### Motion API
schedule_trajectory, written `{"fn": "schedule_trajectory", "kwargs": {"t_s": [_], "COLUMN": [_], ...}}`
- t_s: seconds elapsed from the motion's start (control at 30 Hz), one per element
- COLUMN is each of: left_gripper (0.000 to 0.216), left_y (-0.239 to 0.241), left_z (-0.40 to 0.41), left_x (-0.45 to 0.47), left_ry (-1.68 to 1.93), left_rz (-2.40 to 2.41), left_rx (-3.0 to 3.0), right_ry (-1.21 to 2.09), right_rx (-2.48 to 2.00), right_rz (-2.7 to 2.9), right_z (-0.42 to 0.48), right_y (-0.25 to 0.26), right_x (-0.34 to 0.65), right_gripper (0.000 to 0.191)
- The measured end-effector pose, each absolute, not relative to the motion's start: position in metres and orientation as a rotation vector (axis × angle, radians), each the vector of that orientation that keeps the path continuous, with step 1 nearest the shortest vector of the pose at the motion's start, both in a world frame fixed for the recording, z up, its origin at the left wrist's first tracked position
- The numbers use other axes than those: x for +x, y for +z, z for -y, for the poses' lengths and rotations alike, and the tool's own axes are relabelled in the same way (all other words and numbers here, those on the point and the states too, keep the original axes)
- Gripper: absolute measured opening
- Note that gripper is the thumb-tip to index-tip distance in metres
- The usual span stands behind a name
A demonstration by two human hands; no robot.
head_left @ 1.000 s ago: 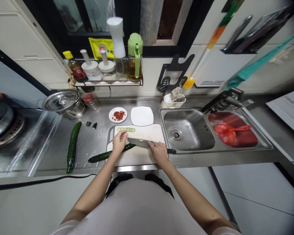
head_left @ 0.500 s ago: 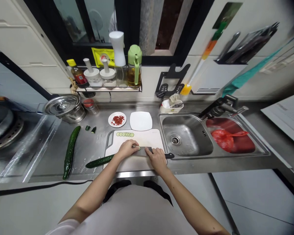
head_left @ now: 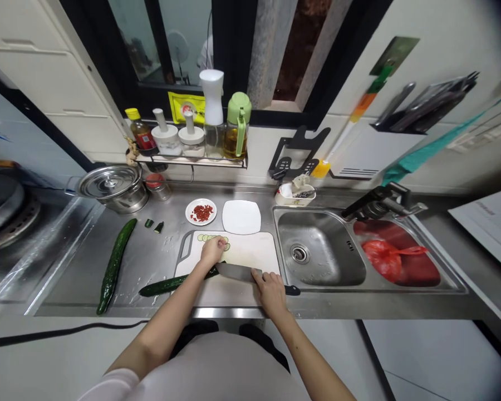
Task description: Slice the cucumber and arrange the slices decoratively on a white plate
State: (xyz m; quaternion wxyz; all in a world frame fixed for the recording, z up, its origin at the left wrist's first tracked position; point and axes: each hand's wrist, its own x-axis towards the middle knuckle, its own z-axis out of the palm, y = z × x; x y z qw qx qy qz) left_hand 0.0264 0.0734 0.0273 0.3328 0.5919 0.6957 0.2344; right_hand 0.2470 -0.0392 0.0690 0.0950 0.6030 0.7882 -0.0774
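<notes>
My left hand (head_left: pixel 212 250) is over the upper left of the white cutting board (head_left: pixel 254 250), its fingers pinched on a thin cucumber slice (head_left: pixel 227 247). A row of pale green cucumber slices (head_left: pixel 204 238) lies there, partly covered by that hand. Below, a cut cucumber (head_left: pixel 165 286) runs under my left wrist, from the counter onto the board. My right hand (head_left: pixel 272 292) is closed round a kitchen knife (head_left: pixel 237 272) with a black handle; its blade points left, the tip by the cucumber's cut end.
Behind the board stand a plate of red pieces (head_left: pixel 192 212) and a white square plate (head_left: pixel 242 217). A whole cucumber (head_left: pixel 116 267) and two cucumber ends (head_left: pixel 158 227) lie left, near a steel pot (head_left: pixel 127 197). The sink (head_left: pixel 321 245) borders the right; a spice rack (head_left: pixel 200 161) hangs behind.
My left hand has moved up from the cucumber to the row of slices, carrying a slice. The knife has come down slightly and tilted. The view has shifted a little.
</notes>
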Motion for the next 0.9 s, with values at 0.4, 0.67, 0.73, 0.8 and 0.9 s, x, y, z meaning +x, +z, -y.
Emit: {"fn": "schedule_trajectory", "kwargs": {"t_s": [0.4, 0.67, 0.73, 0.8, 0.9], "left_gripper": [0.013, 0.013, 0.015, 0.016, 0.017], "left_y": [0.016, 0.011, 0.012, 0.014, 0.018], "left_z": [-0.101, -0.103, -0.101, -0.095, -0.081], "left_x": [0.033, 0.033, 0.030, 0.026, 0.015], "left_ry": [0.499, 0.500, 0.570, 0.674, 0.809], "left_rz": [-1.848, -1.835, -1.831, -1.834, -1.836], "left_rx": [1.844, 1.870, 1.839, 1.784, 1.704], "right_ry": [-0.174, -0.291, -0.424, -0.616, -0.899], "right_rx": [1.859, 2.015, 2.142, 2.308, 2.550], "right_rz": [-2.342, -2.312, -2.269, -2.171, -1.984], "right_z": [0.040, 0.040, 0.038, 0.035, 0.028], "right_y": [0.059, 0.060, 0.061, 0.060, 0.051], "right_x": [0.257, 0.256, 0.255, 0.255, 0.260], "right_gripper": [0.043, 0.039, 0.037, 0.036, 0.036]}}
